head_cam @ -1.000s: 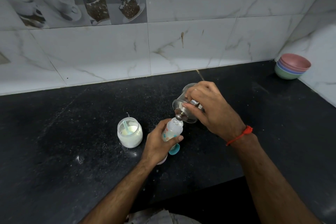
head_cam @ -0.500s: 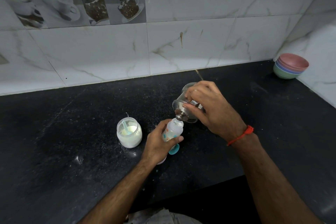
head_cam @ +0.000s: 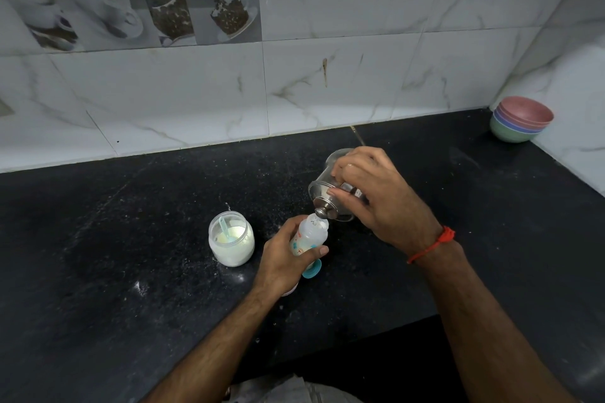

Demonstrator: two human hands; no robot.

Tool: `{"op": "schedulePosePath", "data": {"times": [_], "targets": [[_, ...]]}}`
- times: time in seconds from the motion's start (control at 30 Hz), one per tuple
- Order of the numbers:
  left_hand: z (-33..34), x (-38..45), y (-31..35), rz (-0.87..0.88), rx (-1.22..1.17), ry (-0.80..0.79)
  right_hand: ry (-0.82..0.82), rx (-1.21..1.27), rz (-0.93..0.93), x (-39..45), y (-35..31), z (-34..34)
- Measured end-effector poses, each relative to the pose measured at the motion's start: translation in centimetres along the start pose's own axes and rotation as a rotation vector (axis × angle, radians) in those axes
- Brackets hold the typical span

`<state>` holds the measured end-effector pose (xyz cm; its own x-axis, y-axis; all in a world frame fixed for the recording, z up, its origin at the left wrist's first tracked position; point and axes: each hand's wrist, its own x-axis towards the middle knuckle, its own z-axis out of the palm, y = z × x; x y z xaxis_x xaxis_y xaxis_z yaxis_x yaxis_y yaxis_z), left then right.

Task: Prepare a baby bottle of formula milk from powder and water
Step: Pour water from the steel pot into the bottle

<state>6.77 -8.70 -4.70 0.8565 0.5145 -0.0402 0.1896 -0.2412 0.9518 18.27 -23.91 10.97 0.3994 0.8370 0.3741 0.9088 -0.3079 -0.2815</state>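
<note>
— What did the room look like?
— A black speckled countertop (head_cam: 98,271) ran into a corner, dusted here and there with pale specks. Behind it stood a wall of white marble-look tiles (head_cam: 327,91) with grey veins.
— Any decoration?
— A panel of coffee-cup picture tiles (head_cam: 131,0) at upper left. Stacked pastel bowls (head_cam: 520,119) sat in the far right corner — the light was dim and cool.
</note>
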Motion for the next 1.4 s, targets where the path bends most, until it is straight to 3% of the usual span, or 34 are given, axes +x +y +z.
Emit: {"op": "schedulePosePath", "data": {"times": [0.5,0.7,0.93,1.17,1.4], "targets": [[0.1,-0.2,-0.1,0.009,-0.007,-0.008,0.054,0.019,-0.044,-0.4,0.5,0.9],[0.0,-0.4,0.3,0.021,-0.038,0.010,0.115,0.158,0.028,-0.7,1.5,1.4],[-0.2,-0.5,-0.1,0.024,-0.074,0.011,0.267,0.404,0.300,-1.5,3.4,3.3],[-0.5,-1.0,-0.1,0.010,-0.116,0.060,0.394,0.908,0.798,-3.6,6.9,7.9],[-2.0,-1.8,0.0,0.021,-0.145,0.112,0.568,1.044,1.157,-6.1,9.2,13.4]]}}
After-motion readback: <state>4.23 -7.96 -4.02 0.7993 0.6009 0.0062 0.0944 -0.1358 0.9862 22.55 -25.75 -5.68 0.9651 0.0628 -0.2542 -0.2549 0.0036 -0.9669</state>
